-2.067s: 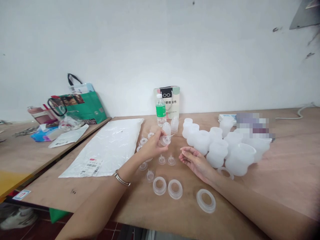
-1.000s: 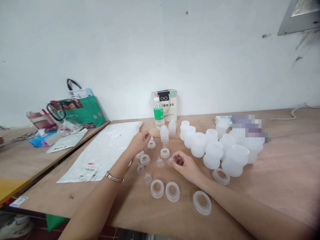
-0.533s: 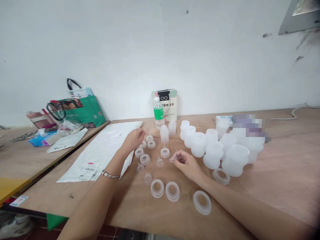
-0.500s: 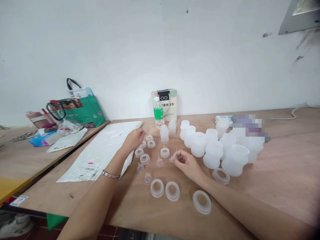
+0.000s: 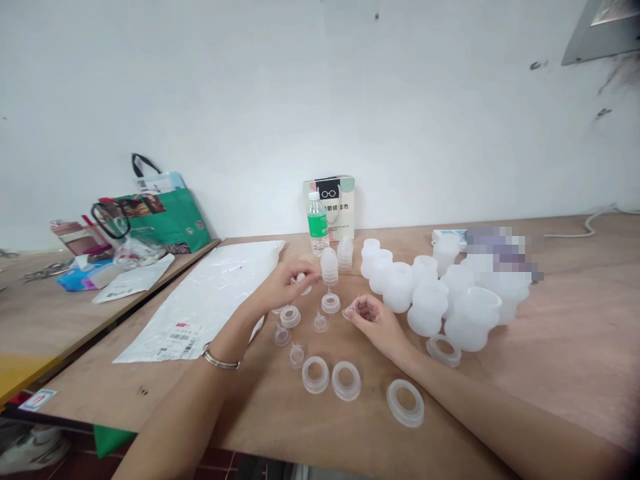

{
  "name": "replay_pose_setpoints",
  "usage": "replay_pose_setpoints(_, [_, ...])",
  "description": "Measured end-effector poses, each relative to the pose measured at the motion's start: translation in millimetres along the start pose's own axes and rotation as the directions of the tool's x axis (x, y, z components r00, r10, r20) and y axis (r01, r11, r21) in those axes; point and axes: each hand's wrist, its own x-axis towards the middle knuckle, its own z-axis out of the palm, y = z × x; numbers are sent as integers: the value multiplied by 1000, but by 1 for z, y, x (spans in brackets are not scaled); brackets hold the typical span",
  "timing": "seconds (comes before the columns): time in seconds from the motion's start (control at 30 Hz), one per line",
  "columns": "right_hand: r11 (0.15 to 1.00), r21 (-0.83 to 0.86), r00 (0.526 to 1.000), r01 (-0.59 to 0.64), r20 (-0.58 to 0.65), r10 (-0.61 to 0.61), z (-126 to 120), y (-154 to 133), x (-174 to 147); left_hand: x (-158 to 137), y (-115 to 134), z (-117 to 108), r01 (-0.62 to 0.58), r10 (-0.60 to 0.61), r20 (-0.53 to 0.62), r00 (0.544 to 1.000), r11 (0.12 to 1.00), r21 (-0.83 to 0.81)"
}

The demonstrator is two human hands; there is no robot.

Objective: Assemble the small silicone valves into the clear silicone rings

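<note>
My right hand [image 5: 376,325] pinches a small clear nipple [image 5: 349,311] by its tip, a little above the table. My left hand [image 5: 289,283] hovers with fingers stretched out over several small collar rings and partly hides them. Just right of its fingertips stands a stack of clear domed caps [image 5: 329,268]. Between the hands lie a ring with a nipple in it [image 5: 331,303] and a loose nipple [image 5: 321,323]. Closer to me are another collar ring [image 5: 290,316], two more nipples [image 5: 297,355] and wide translucent rings [image 5: 315,375].
Several frosted bottle bodies [image 5: 398,288] stand in a cluster on the right. A water bottle [image 5: 319,225] and a paper bag [image 5: 345,207] stand by the wall. A white mailing bag [image 5: 210,300] lies left; a green bag [image 5: 175,223] sits on the adjoining table.
My left hand has moved right, from beside the mailing bag to over the small collar rings, and its fingers have straightened. My right hand stays nearly in place with the nipple.
</note>
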Motion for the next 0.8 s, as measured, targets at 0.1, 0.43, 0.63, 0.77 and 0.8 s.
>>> replay_pose_setpoints(0.1, [998, 68, 1000, 12, -29, -10, 0, 2, 1, -13, 41, 4, -112, 203, 436, 877, 968, -225])
replay_pose_setpoints(0.43, [979, 202, 999, -35, -21, 40, 1, -1, 1, -28, 54, 49, -325, 138, 677, 723, 933, 157])
replay_pose_setpoints(0.63, [986, 169, 1000, -13, -17, 16, 0, 6, 3, -18, 45, 15, -100, 77, 375, 924, 994, 42])
replay_pose_setpoints(0.77, [991, 129, 1000, -18, 4, 17, 1, 5, 3, -9, 25, 21, -3, -9, 69, 998, 986, 168])
replay_pose_setpoints(0.8, [991, 128, 1000, -24, 14, 22, 1, 4, 3, -8, 20, 26, -8, -5, 63, 998, 981, 196])
